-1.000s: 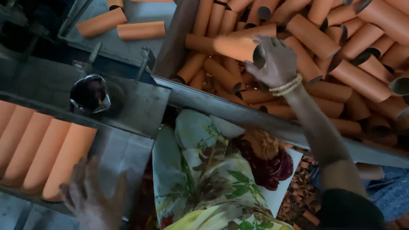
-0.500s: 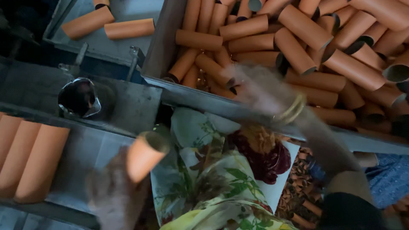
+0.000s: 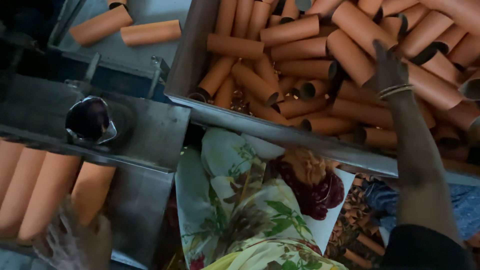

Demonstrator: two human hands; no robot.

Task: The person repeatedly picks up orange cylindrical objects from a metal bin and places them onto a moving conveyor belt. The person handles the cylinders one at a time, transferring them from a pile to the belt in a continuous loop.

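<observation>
Right hand (image 3: 389,70) stretched out into the metal bin (image 3: 186,65), fingers spread over the heap of orange cardboard tubes (image 3: 300,55), touching them at the fingertips, grip open and nothing clasped. Bangles (image 3: 395,90) around that wrist. Left hand (image 3: 75,245) low at the bottom left, blurred, fingers resting against the lower end of an orange tube (image 3: 92,190), the rightmost in a row of tubes (image 3: 30,190) lying side by side on a grey metal tabletop (image 3: 150,135); whether that grip is closed on the tube, impossible to tell. Just above the row, a dark shiny round fitting (image 3: 89,119) set into the metal. Farther up left, two loose tubes (image 3: 125,27) in a shallow tray (image 3: 100,50). Between tabletop and bin, a floral-printed cloth (image 3: 235,210) over the lap.
</observation>
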